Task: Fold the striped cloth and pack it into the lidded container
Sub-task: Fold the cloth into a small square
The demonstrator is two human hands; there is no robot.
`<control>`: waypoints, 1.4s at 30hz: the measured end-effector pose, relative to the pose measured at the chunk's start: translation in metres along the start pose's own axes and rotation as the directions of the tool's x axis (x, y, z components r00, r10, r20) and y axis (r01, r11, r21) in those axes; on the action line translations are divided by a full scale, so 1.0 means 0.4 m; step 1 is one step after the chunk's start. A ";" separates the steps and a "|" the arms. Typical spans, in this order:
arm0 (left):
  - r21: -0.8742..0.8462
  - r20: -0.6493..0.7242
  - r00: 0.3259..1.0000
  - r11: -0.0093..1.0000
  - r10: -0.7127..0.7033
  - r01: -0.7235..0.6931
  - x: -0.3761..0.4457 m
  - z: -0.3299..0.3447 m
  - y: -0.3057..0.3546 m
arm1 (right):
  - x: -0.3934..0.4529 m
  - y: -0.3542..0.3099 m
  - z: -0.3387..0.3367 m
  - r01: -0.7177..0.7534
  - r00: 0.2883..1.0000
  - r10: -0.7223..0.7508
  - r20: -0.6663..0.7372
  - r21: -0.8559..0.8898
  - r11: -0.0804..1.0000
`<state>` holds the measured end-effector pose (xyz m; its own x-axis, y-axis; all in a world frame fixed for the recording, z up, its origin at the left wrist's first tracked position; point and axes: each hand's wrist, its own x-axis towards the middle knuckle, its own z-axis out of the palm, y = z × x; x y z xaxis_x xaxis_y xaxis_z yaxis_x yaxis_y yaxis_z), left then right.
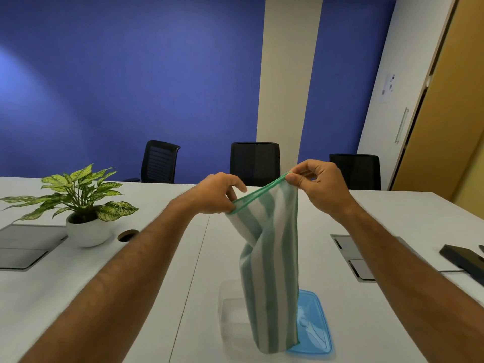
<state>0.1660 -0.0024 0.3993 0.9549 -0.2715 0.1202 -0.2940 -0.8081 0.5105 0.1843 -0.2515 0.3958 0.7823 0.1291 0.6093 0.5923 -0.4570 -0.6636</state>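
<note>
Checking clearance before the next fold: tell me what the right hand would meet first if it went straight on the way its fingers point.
The right hand points leftward along the striped cloth's hem; probably the left hand first, though depth is unclear.

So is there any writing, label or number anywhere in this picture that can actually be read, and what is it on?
No text here can be read.
Paper sheet on the white cabinet door: it carries dark marks, too small and blurred to read.
Striped cloth, blue lid, clear container, dark device on the table, white plant pot: no lettering shows on any of them.
</note>
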 end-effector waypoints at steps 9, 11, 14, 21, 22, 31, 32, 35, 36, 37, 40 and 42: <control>0.092 0.030 0.989 0.985 -0.147 0.144 0.022 -0.081 0.022 | -0.037 0.041 -0.010 -0.020 0.992 0.028 0.121 -0.070 0.997; 0.119 0.062 0.986 0.982 -0.154 0.146 0.022 -0.088 0.030 | -0.042 0.044 -0.014 -0.033 0.989 0.040 0.144 -0.051 0.998; 0.147 0.097 0.983 0.979 -0.153 0.138 0.019 -0.095 0.036 | -0.048 0.036 -0.016 -0.073 0.984 0.068 0.166 0.021 0.997; -0.003 0.150 0.986 0.997 -0.075 0.076 0.002 -0.070 0.035 | -0.048 0.000 -0.009 -0.115 0.982 0.090 0.166 0.152 0.982; -0.027 0.130 0.989 0.997 -0.064 0.068 0.000 -0.064 0.037 | -0.047 -0.004 -0.008 -0.116 0.981 0.090 0.172 0.149 0.982; 0.253 0.157 0.983 0.959 0.092 -0.130 -0.012 0.002 0.058 | -0.044 -0.025 -0.016 -0.103 0.983 0.086 0.160 0.101 0.990; 0.258 0.136 0.985 0.956 0.106 -0.138 -0.012 0.003 0.057 | -0.045 -0.023 -0.022 -0.107 0.984 0.090 0.156 0.099 0.989; 0.216 0.111 0.987 0.966 0.119 -0.141 -0.009 -0.007 0.049 | -0.048 -0.013 -0.041 -0.120 0.983 0.104 0.152 0.095 0.988; 0.215 0.123 0.986 0.967 0.112 -0.137 -0.008 -0.014 0.049 | -0.049 -0.010 -0.044 -0.122 0.983 0.107 0.152 0.093 0.988; 0.220 0.144 0.984 0.966 0.104 -0.135 -0.009 -0.020 0.053 | -0.051 -0.008 -0.045 -0.123 0.983 0.108 0.151 0.092 0.988; 0.258 0.210 0.975 0.957 0.078 -0.133 -0.013 -0.028 0.072 | -0.056 -0.010 -0.037 -0.116 0.986 0.100 0.132 0.114 0.987; 0.210 0.177 0.978 0.967 0.110 -0.146 -0.010 -0.022 0.086 | -0.059 -0.016 -0.027 -0.115 0.988 0.098 0.117 0.143 0.983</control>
<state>0.1522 -0.0245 0.4240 0.8944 -0.4467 0.0229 -0.4327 -0.8512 0.2969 0.1601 -0.2612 0.3902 0.8539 0.1855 0.4862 0.5200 -0.3386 -0.7842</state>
